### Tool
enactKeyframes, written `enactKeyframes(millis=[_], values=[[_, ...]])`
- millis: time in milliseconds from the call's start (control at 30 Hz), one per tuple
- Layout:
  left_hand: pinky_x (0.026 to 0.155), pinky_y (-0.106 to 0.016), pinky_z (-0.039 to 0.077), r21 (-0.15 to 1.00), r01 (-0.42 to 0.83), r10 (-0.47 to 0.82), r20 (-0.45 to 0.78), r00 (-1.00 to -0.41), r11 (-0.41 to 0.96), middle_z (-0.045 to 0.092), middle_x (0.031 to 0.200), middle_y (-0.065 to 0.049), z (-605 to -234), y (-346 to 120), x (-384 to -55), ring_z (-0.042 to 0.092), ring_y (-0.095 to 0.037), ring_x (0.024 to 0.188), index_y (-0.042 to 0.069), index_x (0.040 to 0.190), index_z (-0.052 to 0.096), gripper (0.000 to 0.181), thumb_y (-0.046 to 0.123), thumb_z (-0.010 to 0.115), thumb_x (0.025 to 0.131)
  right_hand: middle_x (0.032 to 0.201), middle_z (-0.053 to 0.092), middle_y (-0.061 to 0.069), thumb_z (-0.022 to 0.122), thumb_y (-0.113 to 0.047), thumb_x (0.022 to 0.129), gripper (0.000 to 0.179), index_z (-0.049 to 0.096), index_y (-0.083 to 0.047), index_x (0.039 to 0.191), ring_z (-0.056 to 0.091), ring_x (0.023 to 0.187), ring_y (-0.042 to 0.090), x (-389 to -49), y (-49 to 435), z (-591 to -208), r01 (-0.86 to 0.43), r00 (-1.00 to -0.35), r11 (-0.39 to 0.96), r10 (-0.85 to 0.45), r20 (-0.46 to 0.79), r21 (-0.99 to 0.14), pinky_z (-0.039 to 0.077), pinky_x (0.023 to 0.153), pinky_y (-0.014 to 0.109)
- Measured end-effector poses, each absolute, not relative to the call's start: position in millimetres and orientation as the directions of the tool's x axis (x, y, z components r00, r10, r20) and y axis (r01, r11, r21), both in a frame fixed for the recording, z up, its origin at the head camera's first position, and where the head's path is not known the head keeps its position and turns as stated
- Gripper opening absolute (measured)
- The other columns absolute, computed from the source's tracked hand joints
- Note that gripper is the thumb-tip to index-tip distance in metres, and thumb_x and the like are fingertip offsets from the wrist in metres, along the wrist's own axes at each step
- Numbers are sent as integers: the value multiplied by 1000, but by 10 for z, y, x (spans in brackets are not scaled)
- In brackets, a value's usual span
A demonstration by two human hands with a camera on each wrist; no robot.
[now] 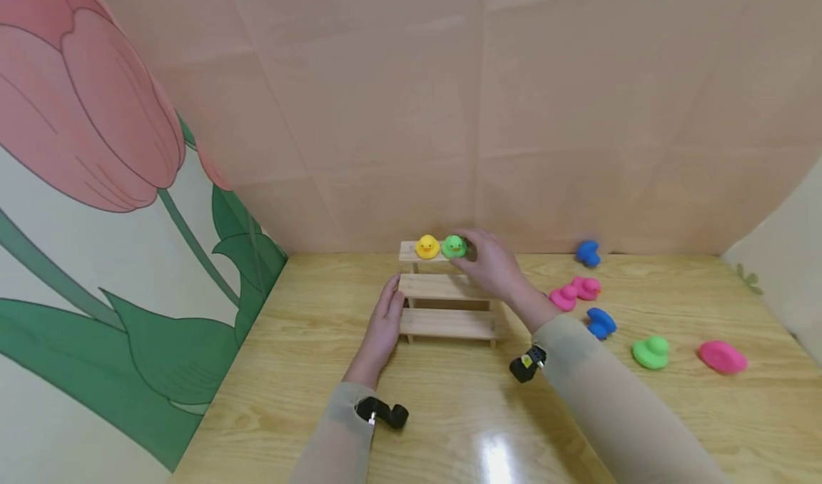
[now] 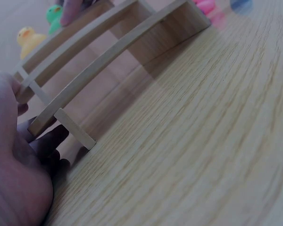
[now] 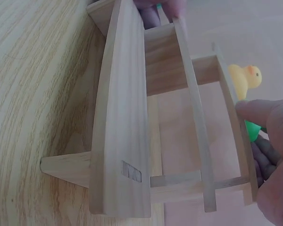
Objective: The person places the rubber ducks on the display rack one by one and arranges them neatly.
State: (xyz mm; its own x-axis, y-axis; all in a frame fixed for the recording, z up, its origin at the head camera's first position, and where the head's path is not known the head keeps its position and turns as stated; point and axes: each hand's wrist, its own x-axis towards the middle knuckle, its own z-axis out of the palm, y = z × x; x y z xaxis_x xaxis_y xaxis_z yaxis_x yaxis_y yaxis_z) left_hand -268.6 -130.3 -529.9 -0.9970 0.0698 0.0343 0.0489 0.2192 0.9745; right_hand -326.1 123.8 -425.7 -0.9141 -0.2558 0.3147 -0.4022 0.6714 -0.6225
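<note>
A three-tier wooden shelf point(image 1: 447, 321) stands on the table. On its top tier sits a yellow rubber duck point(image 1: 427, 247), with a green rubber duck point(image 1: 454, 246) beside it. My right hand point(image 1: 494, 266) pinches the green duck at its right side, at the level of the top tier. In the right wrist view, the thumb point(image 3: 262, 110) and fingers hide most of that duck. My left hand point(image 1: 385, 320) grips the shelf's left end. In the left wrist view, its fingers point(image 2: 52, 141) curl around the end of the tiers, partly hidden by the wood.
Right of the shelf lie pink ducks point(image 1: 564, 298), a blue duck point(image 1: 601, 323), another blue duck point(image 1: 587, 253) by the back wall, a green duck point(image 1: 651, 353) and a pink duck point(image 1: 723, 358). A pinkish covering point(image 1: 385, 113) hangs behind the table point(image 1: 308, 370).
</note>
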Motion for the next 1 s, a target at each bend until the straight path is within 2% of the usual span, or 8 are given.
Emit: enactKeyframes(millis=[533, 800, 1000], values=[[133, -59, 22, 975, 39, 59, 26, -998, 219, 32, 179, 1, -5306, -1324, -2681, 27, -30, 165, 48, 172, 31, 58, 62, 39, 116, 149, 65, 20, 87, -16, 98, 59, 63, -3, 151, 57, 138, 42, -3275, 1216, -4270, -408, -911, 669, -253, 326, -621, 44, 118, 61], [133, -60, 22, 973, 53, 62, 40, -997, 226, 33, 179, 0, -5322, -1311, -2675, 27, -31, 165, 41, 174, 32, 61, 61, 38, 117, 157, 55, 19, 91, -16, 94, 70, 60, -7, 156, 48, 146, 44, -3205, 1278, -4273, -383, -921, 656, -215, 325, -650, 40, 121, 65], [133, -59, 22, 975, 35, 63, 22, -998, 218, 33, 179, 4, -5315, -1293, -2666, 27, -28, 165, 48, 172, 31, 58, 64, 38, 116, 161, 53, 16, 90, -22, 97, 67, 61, -14, 157, 46, 150, 44, -3073, 1355, -4292, -387, -916, 638, -181, 359, -665, 40, 121, 68]])
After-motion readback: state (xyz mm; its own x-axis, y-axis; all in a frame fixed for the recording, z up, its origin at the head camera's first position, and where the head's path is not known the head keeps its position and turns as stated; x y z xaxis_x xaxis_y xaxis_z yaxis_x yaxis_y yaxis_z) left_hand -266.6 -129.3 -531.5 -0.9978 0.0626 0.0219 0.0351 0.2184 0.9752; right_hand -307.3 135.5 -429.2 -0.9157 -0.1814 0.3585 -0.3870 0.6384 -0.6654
